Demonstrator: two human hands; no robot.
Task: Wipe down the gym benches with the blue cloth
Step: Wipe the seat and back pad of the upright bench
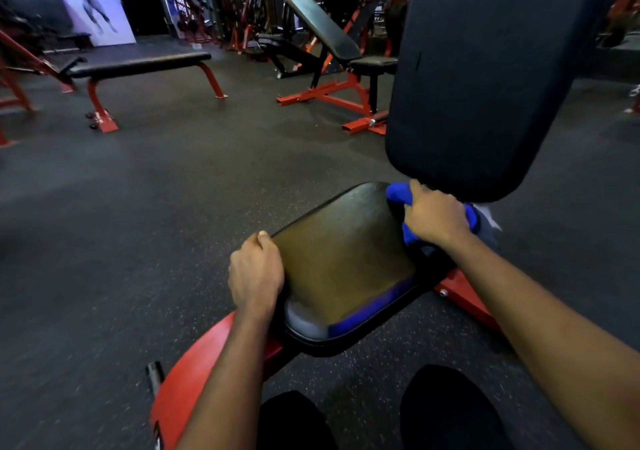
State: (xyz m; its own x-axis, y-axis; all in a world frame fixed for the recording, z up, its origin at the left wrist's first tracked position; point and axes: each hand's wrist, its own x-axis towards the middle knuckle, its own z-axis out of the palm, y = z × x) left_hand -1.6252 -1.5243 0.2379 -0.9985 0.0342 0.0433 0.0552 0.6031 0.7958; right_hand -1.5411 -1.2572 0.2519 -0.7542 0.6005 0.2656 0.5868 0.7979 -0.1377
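**Both hands on the seat pad, cloth at its far corner**

The person's left hand [256, 273] is clamped on the left edge of the seat pad [346, 259]. Its fingers curl down over the side and the thumb lies along the top of that edge. The right hand [434, 214] is closed round the blue cloth [396, 193], knuckles up, and holds it bunched at the far right corner of the seat pad. Folds of cloth stick out of the fist on both sides. The hands are well apart, with the bare black top of the seat pad between them.

The cloth sits right where the seat pad meets the lower end of the back pad [485, 69], which rises steeply just beyond it. Whether the cloth touches the back pad cannot be told. A blue sheen runs along the near edge of the seat pad.

Below the seat pad, a red frame [194, 373] reaches toward the person, whose dark-clad legs [446, 408] show at the near side. A dark speckled floor [173, 190] lies all around. Far beyond the seat pad to the left stands a flat bench [138, 63] on red legs. Straight beyond the seat pad stands an incline bench [322, 27], also red-framed.
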